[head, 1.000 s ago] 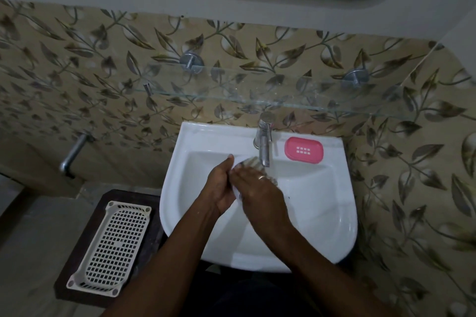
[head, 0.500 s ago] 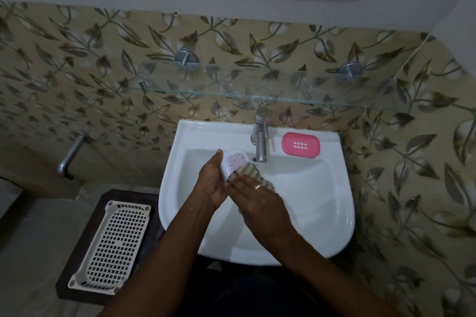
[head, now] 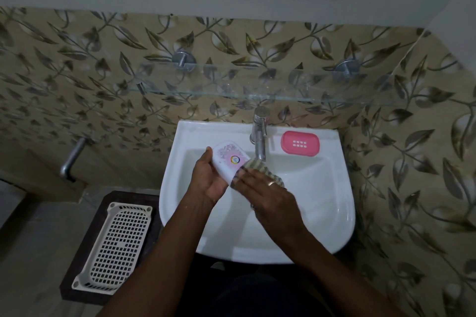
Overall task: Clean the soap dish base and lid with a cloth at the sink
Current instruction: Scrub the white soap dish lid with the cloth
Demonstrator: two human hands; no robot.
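Over the white sink, my left hand grips the white soap dish lid, which shows a round coloured sticker on top. My right hand holds a striped cloth and presses it against the lid's right end. The pink soap dish base, with small drain holes, lies on the sink rim to the right of the tap.
A glass shelf runs along the tiled wall above the tap. A white perforated plastic tray sits on a dark stool left of the sink. A metal pipe sticks out of the wall at left. A mirror hangs above.
The lid was hidden between my hands a second ago; my left hand has turned it so its top now faces up. The cloth has slid to the lid's right end.
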